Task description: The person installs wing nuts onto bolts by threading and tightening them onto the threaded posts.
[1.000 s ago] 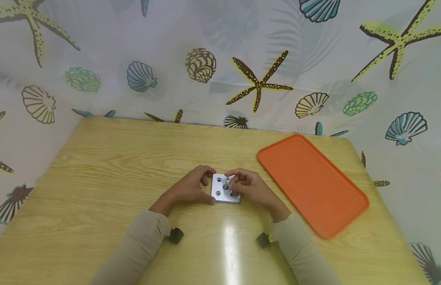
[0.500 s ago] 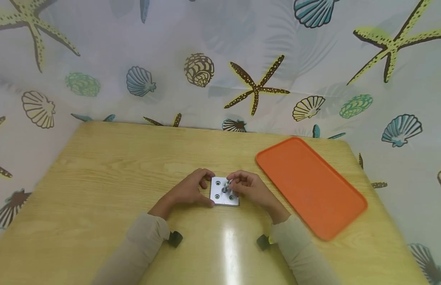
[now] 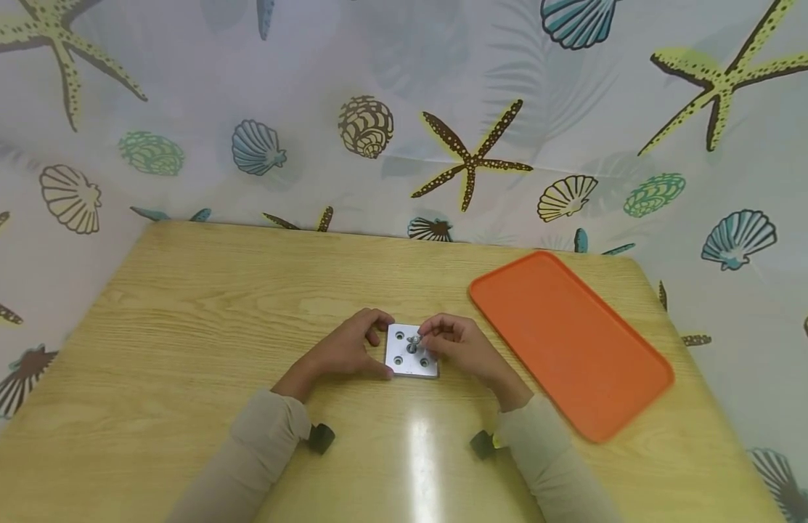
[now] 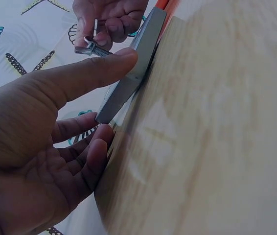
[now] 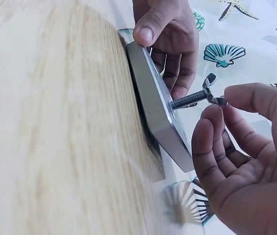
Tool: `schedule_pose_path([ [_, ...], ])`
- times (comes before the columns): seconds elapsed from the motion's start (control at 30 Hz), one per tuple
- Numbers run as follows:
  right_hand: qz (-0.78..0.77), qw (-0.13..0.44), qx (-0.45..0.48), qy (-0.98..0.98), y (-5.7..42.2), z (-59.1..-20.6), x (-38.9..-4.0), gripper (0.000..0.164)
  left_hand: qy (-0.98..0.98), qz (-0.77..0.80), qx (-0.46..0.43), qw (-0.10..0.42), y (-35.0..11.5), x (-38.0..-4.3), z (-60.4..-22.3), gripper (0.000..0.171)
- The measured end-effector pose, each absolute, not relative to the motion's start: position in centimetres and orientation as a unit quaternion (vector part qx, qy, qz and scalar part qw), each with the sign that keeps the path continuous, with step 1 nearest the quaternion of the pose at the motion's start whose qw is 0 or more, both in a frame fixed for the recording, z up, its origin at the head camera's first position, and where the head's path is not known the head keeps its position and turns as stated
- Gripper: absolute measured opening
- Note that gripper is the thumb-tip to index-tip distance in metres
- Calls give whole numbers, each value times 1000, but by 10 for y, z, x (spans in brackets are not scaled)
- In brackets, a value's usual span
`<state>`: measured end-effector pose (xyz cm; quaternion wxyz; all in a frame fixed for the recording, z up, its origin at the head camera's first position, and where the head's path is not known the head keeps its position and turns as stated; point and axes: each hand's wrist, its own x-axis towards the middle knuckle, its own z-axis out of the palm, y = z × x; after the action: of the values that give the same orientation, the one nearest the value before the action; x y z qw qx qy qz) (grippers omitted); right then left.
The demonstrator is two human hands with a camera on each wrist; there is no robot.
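Note:
A square silver metal plate (image 3: pixel 401 350) with several holes lies on the wooden table. From its middle stands a threaded wing bolt (image 5: pixel 190 100), wings at its upper end; whether the wings are a separate nut I cannot tell. My left hand (image 3: pixel 348 345) grips the plate's left side, thumb at the near edge (image 4: pixel 124 88) and fingers at the far edge. My right hand (image 3: pixel 461 345) pinches one wing between its fingertips, the other fingers curled beneath, as the right wrist view shows. In the head view, that hand hides the plate's upper right corner.
An orange tray (image 3: pixel 570 345) lies on the table (image 3: pixel 247 290) to the right of my right hand. Behind the table hangs a curtain (image 3: pixel 312 73) printed with shells and starfish. A dark wrist mount (image 3: pixel 321 439) sits under each forearm.
The wings of the bolt have turned a little under my right fingertips. My left hand keeps its hold on the plate, and the head view has shifted slightly.

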<state>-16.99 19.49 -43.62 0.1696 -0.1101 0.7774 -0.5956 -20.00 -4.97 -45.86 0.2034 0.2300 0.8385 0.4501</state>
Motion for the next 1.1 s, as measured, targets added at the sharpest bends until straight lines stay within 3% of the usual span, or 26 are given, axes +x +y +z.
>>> schedule_pose_path([
  [1.1,-597,170,-130,773,197,-437,-170,18,841,447,231,201,-50,-200,-459,81],
])
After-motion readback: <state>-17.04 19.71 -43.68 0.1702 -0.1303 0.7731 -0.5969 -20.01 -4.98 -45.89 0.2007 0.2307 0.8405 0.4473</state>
